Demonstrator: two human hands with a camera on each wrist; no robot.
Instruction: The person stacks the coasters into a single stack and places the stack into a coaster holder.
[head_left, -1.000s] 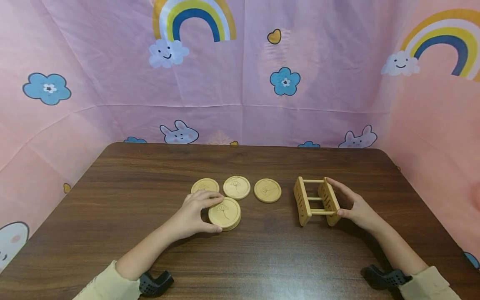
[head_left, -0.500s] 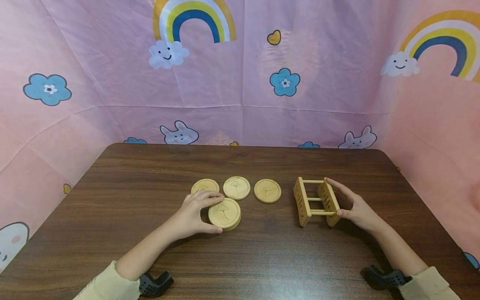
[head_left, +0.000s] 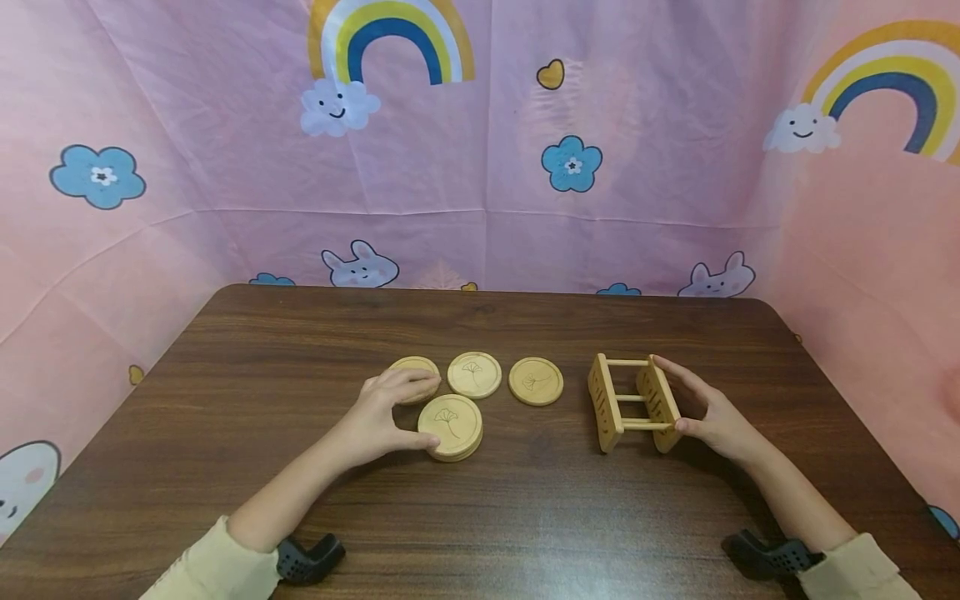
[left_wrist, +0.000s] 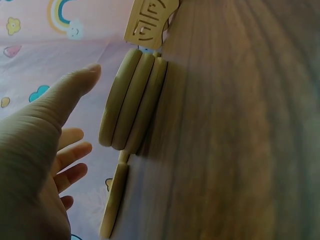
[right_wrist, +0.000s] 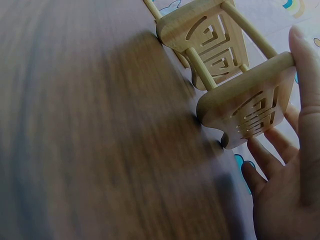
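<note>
In the head view my left hand (head_left: 378,421) hovers with thumb and fingers spread at the left of a stack of round wooden coasters (head_left: 452,423). The left wrist view shows three coasters (left_wrist: 132,100) in that stack, with the thumb apart from it. Behind lie single coasters: one (head_left: 415,364) partly hidden by the left hand, a paler one (head_left: 474,375) and another (head_left: 536,382), with leaf engravings showing. On the right stands a wooden coaster holder (head_left: 606,404) with two slotted side panels joined by rods. My right hand (head_left: 716,421) holds its right panel between thumb and fingers.
Everything rests on a dark brown wooden table (head_left: 510,525). A pink and purple cloth (head_left: 450,175) with rainbows, flowers and rabbits hangs behind and at both sides. Black wrist devices (head_left: 309,558) sit at both cuffs.
My left hand has let go of the coaster stack, its fingers lifting off and drawing a little to the left. The stack, the right hand and the coaster holder stay in place.
</note>
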